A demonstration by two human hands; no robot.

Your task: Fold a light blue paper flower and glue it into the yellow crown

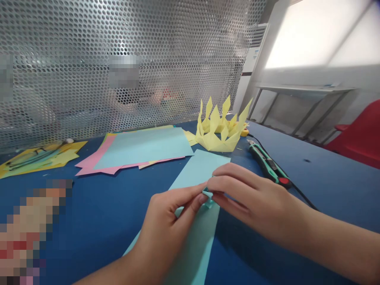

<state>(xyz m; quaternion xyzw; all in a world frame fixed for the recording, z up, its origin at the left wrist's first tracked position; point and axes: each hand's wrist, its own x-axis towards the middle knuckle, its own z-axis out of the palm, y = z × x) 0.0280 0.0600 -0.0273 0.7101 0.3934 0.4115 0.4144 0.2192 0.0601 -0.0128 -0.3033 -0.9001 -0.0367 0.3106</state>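
L hand [168, 219] & R hand [253, 194] pinch a sm. folded paper [208, 196] b/w them, in front of the yellow crown [220, 145]. A long lt. blue strip [197, 235] is under the hands, in front of the crown too. On the table [97, 229], a paper pile [145, 146] is L of the crown; a green/blk cutter [265, 159] is R.

Before you on the table [97, 225], the paper strip [192, 245] has a paper stack [145, 146] behind it on the left, a crown [219, 145] behind, and a cutter [269, 163] to its right.
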